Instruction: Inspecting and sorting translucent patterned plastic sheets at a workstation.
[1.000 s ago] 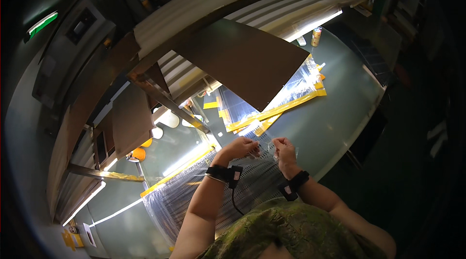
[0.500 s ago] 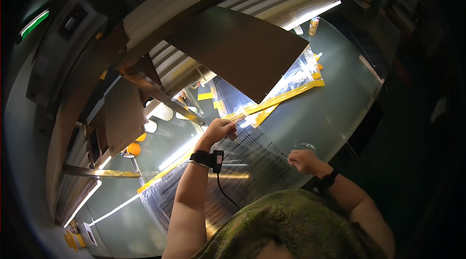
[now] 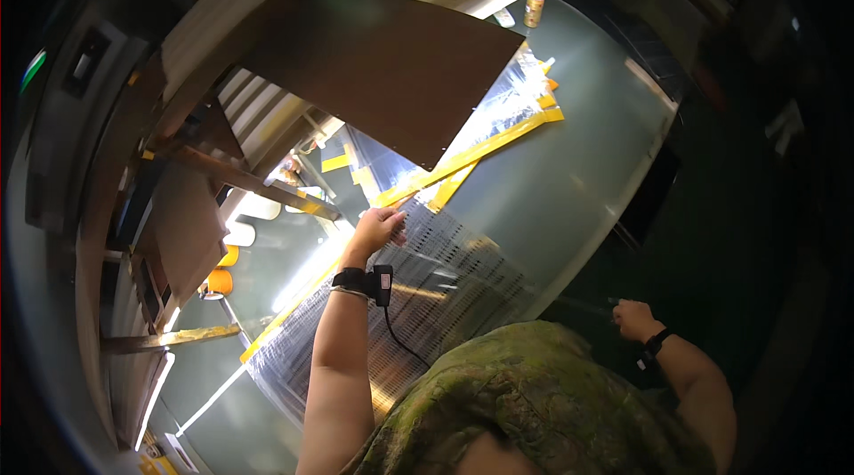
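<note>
My left hand [image 3: 381,230] is closed at the upper edge of a see-through sheet [image 3: 445,284] with rows of dark dashes. What its fingers pinch is hidden. Just beyond it lie clear plastic sheets [image 3: 507,101] edged with yellow tape [image 3: 494,141]. Past the table's right edge, my right hand [image 3: 635,321] is closed, and a faint thin strip of clear film [image 3: 578,304] trails from it to the left. Yellow tape also borders the dashed sheet's left side.
A brown board [image 3: 382,75] overhangs the far sheets. Wooden framing [image 3: 240,177] stands at the left, with orange rolls [image 3: 220,281] and white rolls [image 3: 240,235] behind it. A can [image 3: 534,10] is on the green-grey table [image 3: 578,181] at the far end.
My right hand has moved right and down, from above the table to beyond its edge, the clear film with it. My left hand stays by the sheet's upper edge. The whole view has shifted.
</note>
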### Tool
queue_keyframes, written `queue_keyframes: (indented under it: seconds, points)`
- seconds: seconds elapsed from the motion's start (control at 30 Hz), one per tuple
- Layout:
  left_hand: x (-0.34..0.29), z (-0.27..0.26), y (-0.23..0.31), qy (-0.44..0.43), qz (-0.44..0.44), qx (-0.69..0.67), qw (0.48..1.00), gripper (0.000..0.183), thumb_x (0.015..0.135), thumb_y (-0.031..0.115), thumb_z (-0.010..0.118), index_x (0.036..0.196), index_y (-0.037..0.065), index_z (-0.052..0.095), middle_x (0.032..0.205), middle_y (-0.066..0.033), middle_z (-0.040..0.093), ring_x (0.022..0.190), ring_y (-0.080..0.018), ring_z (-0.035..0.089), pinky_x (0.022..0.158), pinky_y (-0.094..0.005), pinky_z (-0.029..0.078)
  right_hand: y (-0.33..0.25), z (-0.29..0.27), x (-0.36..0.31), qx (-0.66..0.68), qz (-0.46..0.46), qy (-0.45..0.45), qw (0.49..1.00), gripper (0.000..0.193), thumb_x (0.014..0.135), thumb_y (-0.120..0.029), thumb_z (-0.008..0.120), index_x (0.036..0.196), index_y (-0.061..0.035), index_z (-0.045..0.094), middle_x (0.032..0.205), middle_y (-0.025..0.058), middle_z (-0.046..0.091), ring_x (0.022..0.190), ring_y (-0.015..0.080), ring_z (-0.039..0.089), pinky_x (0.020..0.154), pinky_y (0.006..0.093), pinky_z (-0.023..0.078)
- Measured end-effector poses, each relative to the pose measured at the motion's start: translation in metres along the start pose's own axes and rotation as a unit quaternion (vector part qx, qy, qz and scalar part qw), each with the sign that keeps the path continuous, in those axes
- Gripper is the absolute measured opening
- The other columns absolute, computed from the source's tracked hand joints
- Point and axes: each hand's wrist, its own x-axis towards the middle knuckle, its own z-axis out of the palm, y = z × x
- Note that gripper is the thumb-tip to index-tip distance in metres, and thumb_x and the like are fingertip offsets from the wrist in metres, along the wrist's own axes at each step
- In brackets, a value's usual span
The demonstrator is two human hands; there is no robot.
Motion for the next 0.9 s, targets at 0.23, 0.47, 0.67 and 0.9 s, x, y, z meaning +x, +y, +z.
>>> queue_keyframes:
  seconds: [0.23,0.47,0.67,0.9]
  points:
    - [0.009,-0.003,0.006,-0.004,-0.029,-0.026,0.999,0.029,0.089,0.022,0.057,0.077,-0.005,0.061,0.063,-0.008,0.061,0.051,-0.0155,0.063,0.049,-0.0285,0.05,0.142,0.115,-0.065,-0.003,0.238,-0.083,0.968,0.018,0.077,-0.022,0.06,0.07,-0.0051,0.062,0.076,0.0113,0.061,0.084,0.0302,0.062,0.069,0.0406,0.049]
    - [0.013,0.004,-0.017,0.065,-0.062,0.116,0.989,0.035,0.083,0.032,0.063,0.079,-0.002,0.063,0.068,-0.0122,0.065,0.058,-0.0195,0.065,0.059,-0.032,0.05,0.067,0.045,0.048,0.785,0.21,0.27,0.516,0.019,0.081,-0.01,0.053,0.063,-0.0094,0.047,0.064,0.0058,0.047,0.087,0.0292,0.061,0.059,0.0342,0.044]
    - [0.015,0.02,-0.012,0.166,-0.019,0.273,0.947,0.033,0.078,0.034,0.066,0.082,0.001,0.065,0.077,-0.015,0.066,0.075,-0.0305,0.063,0.069,-0.0378,0.048,0.033,0.049,0.107,0.932,0.258,0.215,0.136,0.015,0.07,0.006,0.046,0.081,-0.0041,0.047,0.067,0.0075,0.045,0.059,0.0197,0.048,0.048,0.0286,0.042]
    - [0.019,0.018,-0.026,0.203,0.012,0.283,0.937,0.032,0.076,0.032,0.068,0.091,0.003,0.065,0.088,-0.0145,0.064,0.087,-0.0296,0.06,0.078,-0.0373,0.046,-0.002,0.148,0.155,0.531,0.155,0.343,0.759,0.005,0.069,0.0,0.049,0.071,-0.0005,0.054,0.065,0.009,0.054,0.061,0.0222,0.055,0.058,0.0335,0.048]
